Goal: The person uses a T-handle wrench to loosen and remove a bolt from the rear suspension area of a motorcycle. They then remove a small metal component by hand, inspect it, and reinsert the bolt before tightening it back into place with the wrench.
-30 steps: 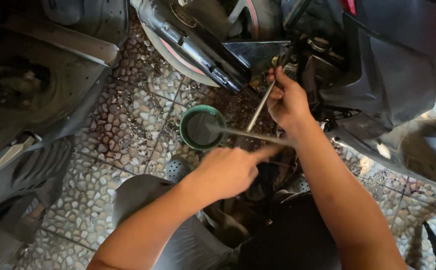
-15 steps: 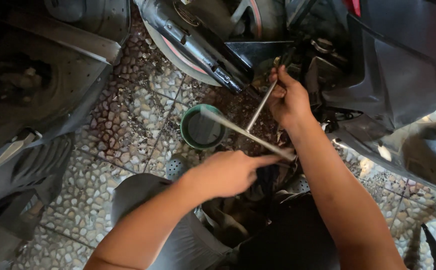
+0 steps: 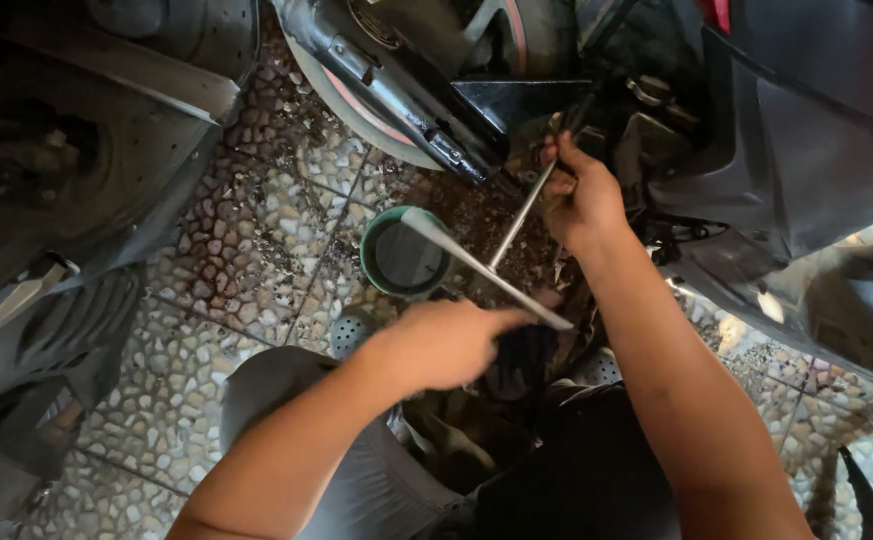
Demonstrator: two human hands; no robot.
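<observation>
A metal T-handle wrench (image 3: 492, 265) reaches from my lap up into the underside of a dark scooter (image 3: 777, 150). My right hand (image 3: 582, 200) is closed around the upper end of its shaft, close to the engine parts. My left hand (image 3: 452, 340) sits lower, with the index finger stretched out against the wrench's crossbar, which lies slanted from upper left to lower right. A green round bowl (image 3: 404, 258) of dark liquid stands on the floor just beyond the crossbar's left tip.
The floor (image 3: 247, 250) is pebbled tile. A rear wheel and exhaust (image 3: 397, 90) cross the top of the view. Another scooter's dark bodywork and footboard (image 3: 47, 260) fill the left side. My knees in grey trousers (image 3: 287, 400) are below.
The crossbar has turned from nearly level to a steeper slant, and my left hand has shifted with it. My right hand has stayed on the shaft.
</observation>
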